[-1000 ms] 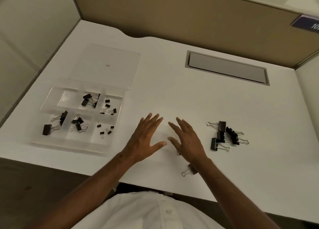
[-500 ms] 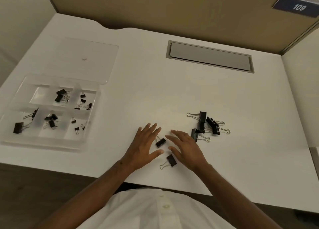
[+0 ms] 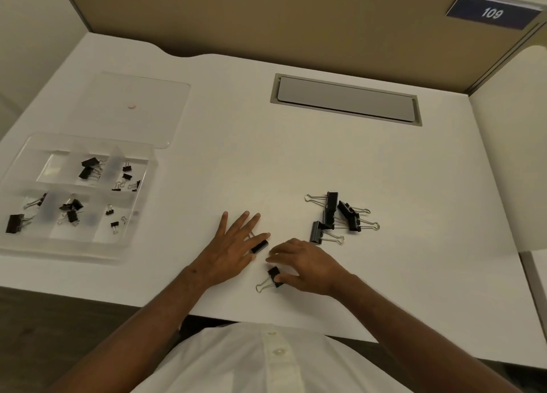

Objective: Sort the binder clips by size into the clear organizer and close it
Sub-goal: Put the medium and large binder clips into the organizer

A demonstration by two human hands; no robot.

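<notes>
A navy plate [image 3: 492, 13] reads "109". The left hand [image 3: 233, 246] lies spread flat beside one binder clip [image 3: 260, 246]; the right hand [image 3: 307, 264] curls, thumb touching another clip [image 3: 273, 273]. The clear organizer [image 3: 71, 246] sits open, far left.

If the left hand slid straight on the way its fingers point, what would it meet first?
Nothing close, as far as the picture shows. The left hand points up and slightly right over bare desk; the grey cable hatch lies far off, probably right of that line. A binder clip sits beside its thumb.
</notes>
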